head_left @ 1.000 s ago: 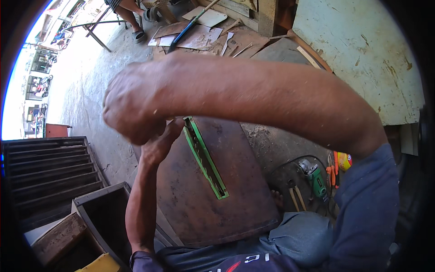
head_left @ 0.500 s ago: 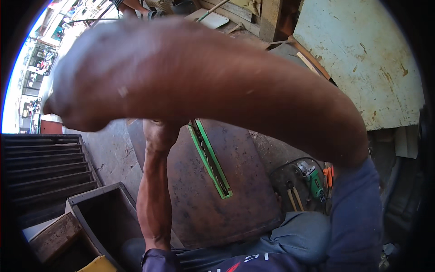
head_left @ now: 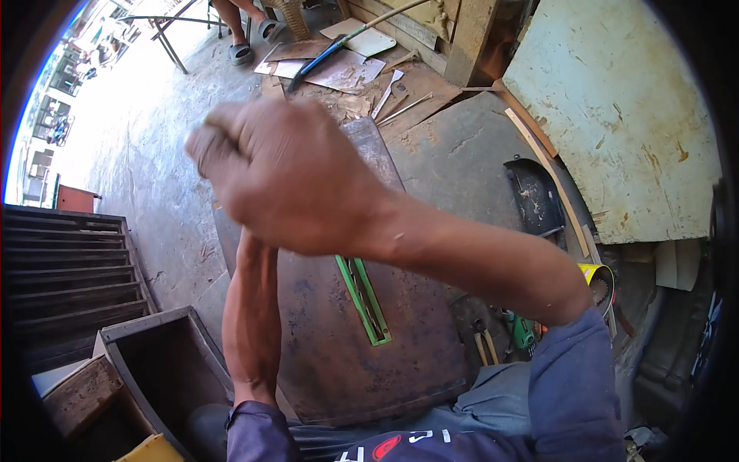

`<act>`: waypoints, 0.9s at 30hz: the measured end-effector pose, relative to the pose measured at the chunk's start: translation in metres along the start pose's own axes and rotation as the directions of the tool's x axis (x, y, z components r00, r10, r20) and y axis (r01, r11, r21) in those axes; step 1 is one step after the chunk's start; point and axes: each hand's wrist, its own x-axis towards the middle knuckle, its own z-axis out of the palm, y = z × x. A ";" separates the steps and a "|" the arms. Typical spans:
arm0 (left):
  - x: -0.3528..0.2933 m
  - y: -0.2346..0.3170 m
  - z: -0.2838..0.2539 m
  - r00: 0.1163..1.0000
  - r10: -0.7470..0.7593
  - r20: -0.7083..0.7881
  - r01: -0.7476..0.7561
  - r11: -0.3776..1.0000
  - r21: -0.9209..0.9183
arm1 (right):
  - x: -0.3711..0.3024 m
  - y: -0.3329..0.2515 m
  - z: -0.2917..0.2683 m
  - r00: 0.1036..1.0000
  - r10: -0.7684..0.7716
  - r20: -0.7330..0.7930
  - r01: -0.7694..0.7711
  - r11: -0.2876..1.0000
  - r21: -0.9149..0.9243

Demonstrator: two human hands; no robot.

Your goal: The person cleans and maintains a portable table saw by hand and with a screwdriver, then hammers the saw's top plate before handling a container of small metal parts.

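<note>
My right hand is raised over the far part of a dark, rust-brown work board. Its fingers are curled closed, and whatever they hold, if anything, is hidden. My left forearm reaches up the board's left side. The left hand itself is covered by my right hand, so its fingers do not show. Lying lengthwise on the board is a narrow bright green frame with a dark slotted strip inside. Its near end is visible, while its far part disappears under my right hand and wrist.
Right of the board lie yellow-handled pliers, a green power tool, a yellow-rimmed can and a black dustpan. Dark slatted racks and an open box stand left. Wood scraps lie beyond; a person's legs show far off.
My right forearm has swung lower and nearer the board, the right hand moving right from the upper left. The view has shifted, showing more floor and the dustpan.
</note>
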 end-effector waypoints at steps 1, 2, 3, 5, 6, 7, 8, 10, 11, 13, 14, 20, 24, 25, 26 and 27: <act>-0.009 0.001 -0.003 1.000 -0.002 -0.026 0.003 1.000 0.025 | -0.001 0.003 0.006 0.999 -0.023 0.035 0.023 1.000 -0.004; -0.019 0.003 -0.003 0.998 -0.001 -0.068 0.006 0.998 0.061 | -0.001 0.006 0.011 0.996 -0.046 0.070 0.047 0.999 -0.007; -0.026 0.002 0.001 0.992 0.013 -0.124 0.003 0.991 0.132 | 0.003 0.012 0.011 0.985 -0.117 0.129 0.112 0.993 0.042; -0.041 -0.004 0.016 0.981 0.017 -0.191 0.040 0.956 0.289 | -0.005 0.024 0.015 0.971 -0.156 0.183 0.136 0.984 0.119; -0.045 -0.001 0.019 0.974 0.033 -0.223 0.060 0.914 0.400 | -0.001 0.018 0.014 0.940 -0.250 0.233 0.212 0.961 0.176; -0.047 0.002 0.024 0.966 0.047 -0.253 0.089 0.863 0.498 | 0.003 0.014 0.008 0.918 -0.227 0.325 0.174 0.968 0.183; -0.045 0.003 0.033 0.961 0.060 -0.271 0.111 0.813 0.571 | 0.004 0.014 0.004 0.919 -0.232 0.319 0.181 0.967 0.181; -0.042 0.011 0.047 0.946 0.109 -0.304 0.066 0.856 0.512 | 0.007 0.019 -0.005 0.895 -0.150 0.420 0.069 0.977 0.200; -0.038 0.019 0.054 0.930 0.161 -0.330 -0.041 0.939 0.343 | 0.006 0.019 -0.011 0.883 -0.126 0.451 0.041 0.980 0.194; -0.037 0.026 0.058 0.896 0.192 -0.401 -0.158 0.981 0.117 | 0.005 0.019 -0.011 0.892 -0.131 0.432 0.060 0.983 0.176; -0.036 0.022 0.056 0.876 0.175 -0.449 -0.162 0.985 0.068 | 0.005 0.018 -0.007 0.898 -0.130 0.421 0.066 0.984 0.163; -0.031 0.016 0.052 0.934 -0.026 -0.357 0.016 0.999 -0.032 | -0.013 0.033 0.009 0.974 -0.156 0.167 0.133 0.981 0.143; -0.050 0.075 0.045 0.999 -0.047 0.017 0.037 0.926 0.376 | -0.034 0.046 -0.015 0.998 -0.010 0.058 -0.006 0.964 0.265; -0.059 0.069 0.044 0.995 -0.023 -0.101 0.062 0.911 0.407 | -0.039 0.047 -0.018 1.000 -0.010 -0.004 0.011 0.951 0.310; -0.068 0.061 0.041 0.976 0.010 -0.216 0.087 0.898 0.432 | -0.044 0.045 -0.021 1.000 -0.010 -0.013 0.014 0.949 0.315; -0.081 0.034 0.032 0.952 0.029 -0.305 0.091 0.924 0.372 | -0.045 0.039 -0.021 0.992 -0.051 -0.113 0.092 0.912 0.399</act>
